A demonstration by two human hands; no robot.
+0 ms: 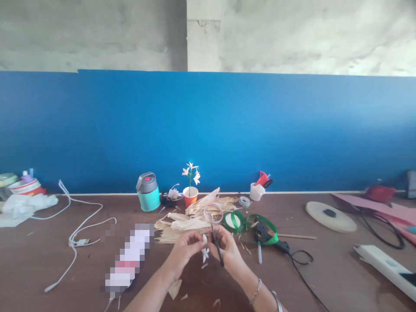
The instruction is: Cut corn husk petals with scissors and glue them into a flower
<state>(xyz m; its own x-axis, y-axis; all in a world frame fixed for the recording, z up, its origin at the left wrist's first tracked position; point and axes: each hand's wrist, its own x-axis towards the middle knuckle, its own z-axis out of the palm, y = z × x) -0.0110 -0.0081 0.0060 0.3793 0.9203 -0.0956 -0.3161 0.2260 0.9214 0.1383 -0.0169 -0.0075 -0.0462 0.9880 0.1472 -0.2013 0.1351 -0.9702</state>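
Between my two hands is a small white paper-like flower (204,252). My left hand (186,252) is closed, pinching it from the left with thumb and forefinger. My right hand (225,249) is closed too, its fingertips beside the flower. A slim dark tool (218,250) with a thin pointed end lies across those fingers; its exact kind is unclear. Just beyond my hands, pale dried husks (191,221) are spread in a pile. Behind them stands a finished-looking white flower stem (191,175) in a red paper cup (190,197).
Green ribbon (238,222) and a glue gun (262,232) with a cord lie to the right. A teal flask (148,195) stands back left, near white cables (73,229). Husk scraps (174,289) lie near my forearms. A blue partition (208,130) closes the back.
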